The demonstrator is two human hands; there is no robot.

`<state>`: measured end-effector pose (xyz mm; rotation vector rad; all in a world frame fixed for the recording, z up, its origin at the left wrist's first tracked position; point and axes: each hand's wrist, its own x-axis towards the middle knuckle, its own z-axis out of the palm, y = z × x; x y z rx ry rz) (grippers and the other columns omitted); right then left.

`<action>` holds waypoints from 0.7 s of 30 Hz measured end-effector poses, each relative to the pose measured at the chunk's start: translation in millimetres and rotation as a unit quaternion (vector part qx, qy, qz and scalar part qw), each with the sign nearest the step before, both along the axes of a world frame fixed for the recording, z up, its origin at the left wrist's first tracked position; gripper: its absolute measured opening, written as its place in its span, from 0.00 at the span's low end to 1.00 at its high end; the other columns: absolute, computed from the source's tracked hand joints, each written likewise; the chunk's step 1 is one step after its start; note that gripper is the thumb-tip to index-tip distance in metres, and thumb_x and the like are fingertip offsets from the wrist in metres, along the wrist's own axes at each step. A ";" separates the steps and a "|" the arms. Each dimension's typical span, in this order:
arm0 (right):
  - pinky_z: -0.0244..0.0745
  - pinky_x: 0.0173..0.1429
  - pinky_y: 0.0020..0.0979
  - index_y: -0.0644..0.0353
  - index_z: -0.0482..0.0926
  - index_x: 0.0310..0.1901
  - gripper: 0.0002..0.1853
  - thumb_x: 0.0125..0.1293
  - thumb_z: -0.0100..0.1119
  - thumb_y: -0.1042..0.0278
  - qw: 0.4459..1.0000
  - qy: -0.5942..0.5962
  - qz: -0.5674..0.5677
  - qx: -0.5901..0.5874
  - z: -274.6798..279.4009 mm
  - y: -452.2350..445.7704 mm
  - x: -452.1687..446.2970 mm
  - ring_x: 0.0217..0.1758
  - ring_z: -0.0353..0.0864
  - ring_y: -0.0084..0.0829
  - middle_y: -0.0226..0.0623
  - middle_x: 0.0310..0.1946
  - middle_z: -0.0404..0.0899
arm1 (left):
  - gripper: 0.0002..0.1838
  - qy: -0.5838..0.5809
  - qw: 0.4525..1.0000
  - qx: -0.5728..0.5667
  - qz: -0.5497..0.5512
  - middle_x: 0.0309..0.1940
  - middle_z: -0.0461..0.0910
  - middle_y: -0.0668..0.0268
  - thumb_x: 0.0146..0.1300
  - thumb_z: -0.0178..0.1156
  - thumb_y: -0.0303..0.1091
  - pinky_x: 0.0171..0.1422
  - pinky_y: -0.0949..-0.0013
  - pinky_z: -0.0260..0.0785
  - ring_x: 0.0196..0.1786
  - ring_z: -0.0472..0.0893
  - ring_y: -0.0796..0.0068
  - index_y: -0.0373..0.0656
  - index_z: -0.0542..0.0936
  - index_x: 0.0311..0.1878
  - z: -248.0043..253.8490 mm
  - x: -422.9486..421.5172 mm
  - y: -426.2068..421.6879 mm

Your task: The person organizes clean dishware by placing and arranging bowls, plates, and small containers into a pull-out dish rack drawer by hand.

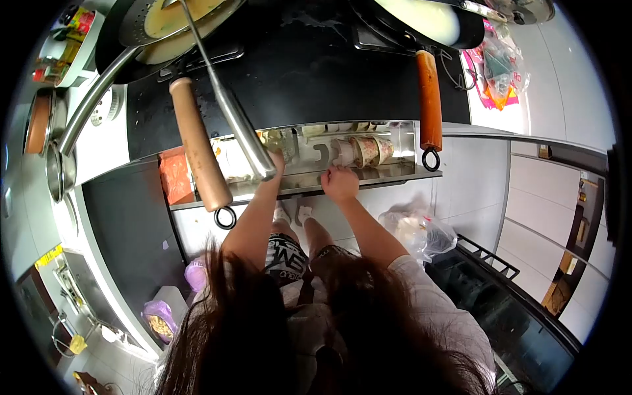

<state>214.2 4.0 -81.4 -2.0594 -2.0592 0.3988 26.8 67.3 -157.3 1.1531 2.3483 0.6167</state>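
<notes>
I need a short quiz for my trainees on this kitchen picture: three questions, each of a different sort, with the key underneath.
1. True or false: the drawer below the black cooktop is fully closed.

2. Multiple choice: what colour is the handle of the pan on the right?
A) blue
B) orange-brown
C) white

3. Short answer: which of the person's hands is nearer to the patterned cups or bowls?

Key:
1. False; it stands open, with things inside.
2. B
3. The right hand, at the front edge.
</notes>
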 end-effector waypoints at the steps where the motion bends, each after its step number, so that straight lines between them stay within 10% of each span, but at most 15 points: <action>1: 0.72 0.37 0.41 0.57 0.77 0.22 0.11 0.53 0.51 0.61 1.000 0.000 -0.001 -0.004 -0.7 -1.0 0.7 0.29 0.77 0.42 0.40 0.22 0.77 | 0.19 -0.002 1.000 -0.021 -0.003 0.38 0.77 0.48 0.48 0.62 0.36 0.50 0.56 0.69 0.44 0.76 0.48 0.31 0.75 0.41 8.8 3.1 1.2; 21: 0.70 0.35 0.38 0.53 0.77 0.20 0.09 0.49 0.52 0.61 0.998 -0.007 0.007 0.067 1.5 -0.8 -2.0 0.26 0.76 0.39 0.36 0.20 0.77 | 0.10 -0.097 0.993 -0.060 0.039 0.30 0.81 0.54 0.53 0.56 0.34 0.42 0.59 0.70 0.35 0.81 0.55 0.42 0.83 0.35 -7.4 -9.8 -0.6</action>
